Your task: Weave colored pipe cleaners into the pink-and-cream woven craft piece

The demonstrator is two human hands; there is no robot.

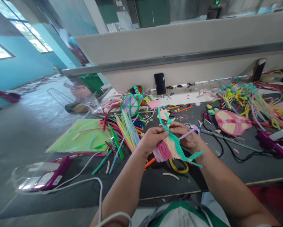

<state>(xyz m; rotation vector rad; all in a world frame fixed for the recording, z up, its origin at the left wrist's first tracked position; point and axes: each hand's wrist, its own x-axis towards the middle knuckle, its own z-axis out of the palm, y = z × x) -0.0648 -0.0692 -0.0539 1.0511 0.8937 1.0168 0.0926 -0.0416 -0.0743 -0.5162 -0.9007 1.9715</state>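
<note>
Between my hands is a pipe-cleaner craft piece (pixel 171 148) with bands of lilac, pink, cream and teal. Loose teal ends stick out at its top and lower right. My left hand (pixel 153 138) pinches its upper left edge, thumb on top. Fingers of my right hand (pixel 182 134) close on the teal strands at the top, and part of that hand is hidden behind the piece. A lilac pipe cleaner (pixel 188 133) crosses in front of my right hand. Under the piece, a yellow ring (pixel 179 168) lies on the dark table (pixel 155 186).
Coloured pipe cleaners (pixel 128 129) lie left of my hands, near a green plastic sheet (pixel 82 135). A phone (pixel 160 83) leans on the back panel. To the right are a pink-and-cream oval piece (pixel 233 122), black cables and a purple device (pixel 277 142); another purple device (pixel 49 175) sits left.
</note>
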